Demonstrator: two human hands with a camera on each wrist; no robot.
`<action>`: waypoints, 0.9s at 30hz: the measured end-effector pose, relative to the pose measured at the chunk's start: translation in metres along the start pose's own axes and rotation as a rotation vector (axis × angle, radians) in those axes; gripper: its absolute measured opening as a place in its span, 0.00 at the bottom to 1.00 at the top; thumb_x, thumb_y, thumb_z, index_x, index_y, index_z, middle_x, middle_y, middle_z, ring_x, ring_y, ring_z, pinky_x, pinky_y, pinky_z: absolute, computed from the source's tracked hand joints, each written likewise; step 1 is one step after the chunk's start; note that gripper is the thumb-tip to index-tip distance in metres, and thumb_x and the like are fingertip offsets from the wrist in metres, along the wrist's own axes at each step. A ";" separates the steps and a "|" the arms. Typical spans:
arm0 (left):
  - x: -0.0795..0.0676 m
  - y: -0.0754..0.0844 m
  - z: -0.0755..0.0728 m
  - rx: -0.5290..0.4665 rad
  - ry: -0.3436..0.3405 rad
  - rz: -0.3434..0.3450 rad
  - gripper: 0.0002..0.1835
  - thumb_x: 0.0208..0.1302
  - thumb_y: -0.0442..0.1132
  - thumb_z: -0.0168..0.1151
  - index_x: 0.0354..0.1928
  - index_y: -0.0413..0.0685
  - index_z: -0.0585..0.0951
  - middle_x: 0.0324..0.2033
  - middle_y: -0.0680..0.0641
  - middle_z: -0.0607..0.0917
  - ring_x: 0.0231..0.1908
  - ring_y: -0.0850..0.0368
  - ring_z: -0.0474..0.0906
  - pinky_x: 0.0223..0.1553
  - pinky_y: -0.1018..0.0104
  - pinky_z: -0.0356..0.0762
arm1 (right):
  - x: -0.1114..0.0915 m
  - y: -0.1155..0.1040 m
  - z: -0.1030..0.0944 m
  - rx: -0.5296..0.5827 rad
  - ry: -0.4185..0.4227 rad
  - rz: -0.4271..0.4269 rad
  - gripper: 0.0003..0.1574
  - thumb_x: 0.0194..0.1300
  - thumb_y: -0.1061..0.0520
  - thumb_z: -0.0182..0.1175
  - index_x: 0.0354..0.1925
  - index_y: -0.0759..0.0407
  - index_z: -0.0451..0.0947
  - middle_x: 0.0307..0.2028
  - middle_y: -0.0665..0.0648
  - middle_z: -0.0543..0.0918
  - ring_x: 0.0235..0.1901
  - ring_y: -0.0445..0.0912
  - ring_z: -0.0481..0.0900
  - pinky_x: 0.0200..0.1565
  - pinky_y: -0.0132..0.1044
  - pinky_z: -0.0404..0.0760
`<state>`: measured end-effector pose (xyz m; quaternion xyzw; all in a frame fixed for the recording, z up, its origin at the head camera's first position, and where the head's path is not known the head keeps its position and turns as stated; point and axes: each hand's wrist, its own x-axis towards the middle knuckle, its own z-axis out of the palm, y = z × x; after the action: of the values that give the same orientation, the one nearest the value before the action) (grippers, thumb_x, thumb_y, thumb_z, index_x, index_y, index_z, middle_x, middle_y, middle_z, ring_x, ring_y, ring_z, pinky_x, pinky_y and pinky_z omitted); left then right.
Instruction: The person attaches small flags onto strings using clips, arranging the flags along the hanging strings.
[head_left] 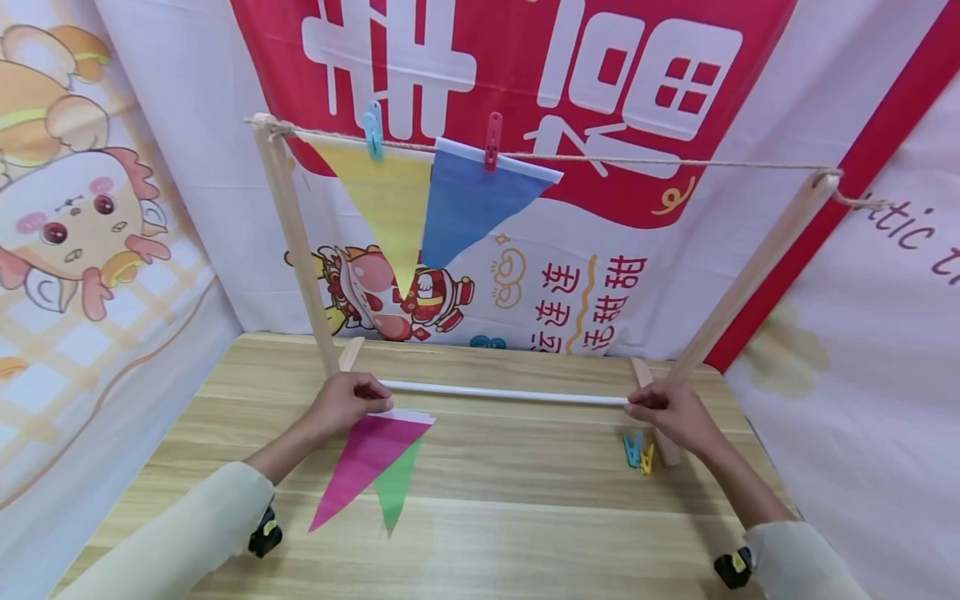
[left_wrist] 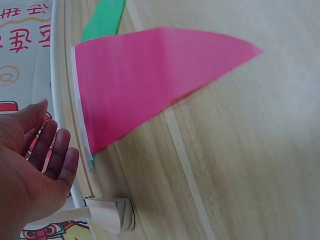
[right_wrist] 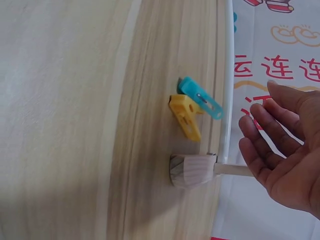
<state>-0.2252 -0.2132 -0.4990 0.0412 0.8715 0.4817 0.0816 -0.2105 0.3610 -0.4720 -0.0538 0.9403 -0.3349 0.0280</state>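
Observation:
My left hand (head_left: 347,398) is by the foot of the left post, fingers loosely bent with nothing between them in the left wrist view. Just apart from it, a magenta triangular pennant (left_wrist: 145,80) with a white edge lies over a green pennant (head_left: 397,483). At the right post's foot is my right hand (head_left: 671,410), its curved fingers also empty in the right wrist view. A white rod (head_left: 502,393) runs between the two feet, with the fingertips near its ends. A blue clothespin (right_wrist: 200,96) and a yellow clothespin (right_wrist: 185,115) lie below the right hand.
Twine (head_left: 637,158) is tied between the left wooden post (head_left: 296,242) and right wooden post (head_left: 753,271). A light-blue clothespin (head_left: 373,132) holds a yellow pennant (head_left: 393,196) there; a red clothespin (head_left: 492,143) holds a blue pennant (head_left: 476,200). Printed cloth (head_left: 420,50) hangs behind.

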 end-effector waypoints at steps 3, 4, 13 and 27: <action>-0.002 0.000 -0.001 0.005 -0.006 -0.001 0.08 0.75 0.36 0.77 0.50 0.41 0.93 0.46 0.42 0.94 0.45 0.55 0.89 0.50 0.57 0.93 | -0.002 0.003 0.000 -0.014 -0.044 0.004 0.18 0.77 0.49 0.75 0.54 0.61 0.92 0.44 0.56 0.94 0.41 0.45 0.86 0.42 0.34 0.86; -0.003 0.000 -0.001 0.005 -0.009 0.000 0.08 0.75 0.36 0.77 0.50 0.40 0.92 0.46 0.41 0.94 0.44 0.54 0.89 0.50 0.57 0.93 | -0.003 0.003 0.000 -0.015 -0.062 0.004 0.18 0.77 0.49 0.75 0.54 0.62 0.91 0.44 0.56 0.94 0.42 0.46 0.86 0.43 0.34 0.87; 0.000 -0.006 0.001 0.035 -0.017 0.017 0.08 0.73 0.33 0.77 0.50 0.38 0.93 0.45 0.41 0.95 0.43 0.55 0.89 0.48 0.59 0.93 | -0.010 0.009 -0.001 -0.046 -0.144 -0.019 0.22 0.77 0.49 0.75 0.56 0.65 0.91 0.46 0.58 0.95 0.44 0.46 0.88 0.45 0.37 0.88; 0.000 -0.014 0.001 0.103 -0.022 0.008 0.07 0.72 0.33 0.79 0.48 0.42 0.94 0.45 0.43 0.94 0.46 0.52 0.86 0.49 0.65 0.88 | -0.009 0.017 0.001 -0.044 -0.253 -0.069 0.14 0.76 0.59 0.75 0.54 0.66 0.90 0.44 0.56 0.93 0.44 0.47 0.86 0.46 0.33 0.88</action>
<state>-0.2245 -0.2199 -0.5118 0.0539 0.8941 0.4361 0.0871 -0.2024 0.3746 -0.4840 -0.1285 0.9339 -0.3056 0.1338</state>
